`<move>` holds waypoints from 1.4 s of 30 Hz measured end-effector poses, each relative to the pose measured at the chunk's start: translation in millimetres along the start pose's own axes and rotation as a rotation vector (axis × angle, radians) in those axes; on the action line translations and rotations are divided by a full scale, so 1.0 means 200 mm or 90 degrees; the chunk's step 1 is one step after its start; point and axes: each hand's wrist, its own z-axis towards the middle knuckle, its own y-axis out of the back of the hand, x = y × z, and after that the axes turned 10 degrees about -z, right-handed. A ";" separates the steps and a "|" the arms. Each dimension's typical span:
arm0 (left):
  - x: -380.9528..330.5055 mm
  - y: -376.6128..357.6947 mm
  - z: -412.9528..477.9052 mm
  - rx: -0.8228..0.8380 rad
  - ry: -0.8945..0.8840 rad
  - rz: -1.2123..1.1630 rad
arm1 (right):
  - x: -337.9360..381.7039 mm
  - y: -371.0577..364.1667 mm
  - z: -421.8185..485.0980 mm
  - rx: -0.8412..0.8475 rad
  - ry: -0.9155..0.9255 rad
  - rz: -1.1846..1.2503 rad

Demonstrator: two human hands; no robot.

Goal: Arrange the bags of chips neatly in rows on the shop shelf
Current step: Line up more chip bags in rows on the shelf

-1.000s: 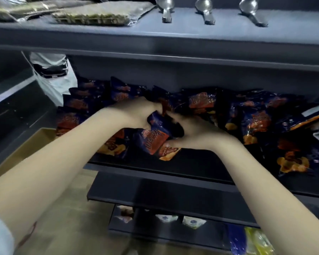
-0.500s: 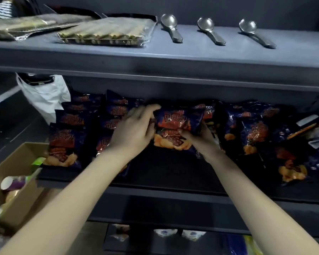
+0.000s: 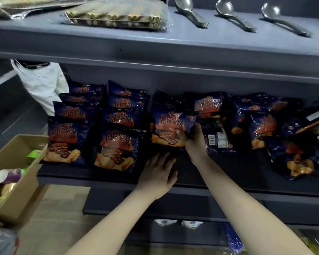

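Dark blue chip bags with orange print lie on the black middle shelf [image 3: 219,173]. Two tidy overlapping rows fill the left: one row [image 3: 66,137] at the far left and a second row [image 3: 118,142] beside it. A third row starts with a bag [image 3: 164,126] in the middle. My right hand [image 3: 191,137] grips that bag's right edge, thumb on its front. My left hand [image 3: 158,172] lies flat, fingers straight, on the shelf just below the bag, holding nothing. To the right, several bags [image 3: 265,126] lie in a loose jumble.
A grey upper shelf [image 3: 173,45] overhangs, carrying three metal spoons [image 3: 234,15] and a wrapped pack of wafer rolls [image 3: 118,17]. An open cardboard box [image 3: 13,173] with cups sits at lower left. A white bag [image 3: 42,83] hangs left of the shelf. Lower shelves hold other packets.
The bag held by both hands has been laid down at the head of the third row. My left hand has let go and dropped to the shelf in front; my right hand keeps its grip.
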 end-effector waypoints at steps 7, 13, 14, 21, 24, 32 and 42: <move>0.01 -0.01 -0.01 -0.047 0.004 -0.006 | -0.02 -0.04 -0.01 -0.069 0.076 -0.203; 0.01 -0.02 -0.01 -0.041 0.004 -0.004 | -0.03 -0.08 -0.09 -0.096 0.134 -0.224; 0.02 -0.02 -0.01 -0.039 0.002 -0.005 | -0.03 -0.08 -0.10 -0.091 0.134 -0.231; 0.03 -0.03 -0.01 -0.049 -0.020 0.010 | -0.06 -0.09 -0.14 -0.077 0.158 -0.369; 0.02 -0.02 -0.01 -0.057 -0.024 0.023 | -0.06 -0.10 -0.17 -0.099 0.217 -0.446; 0.04 -0.02 0.00 -0.044 -0.045 0.012 | -0.04 -0.04 -0.27 -0.152 0.185 -0.473; -0.09 0.00 0.04 -0.087 -0.198 -0.190 | -0.20 0.34 -0.40 -0.262 0.099 -0.566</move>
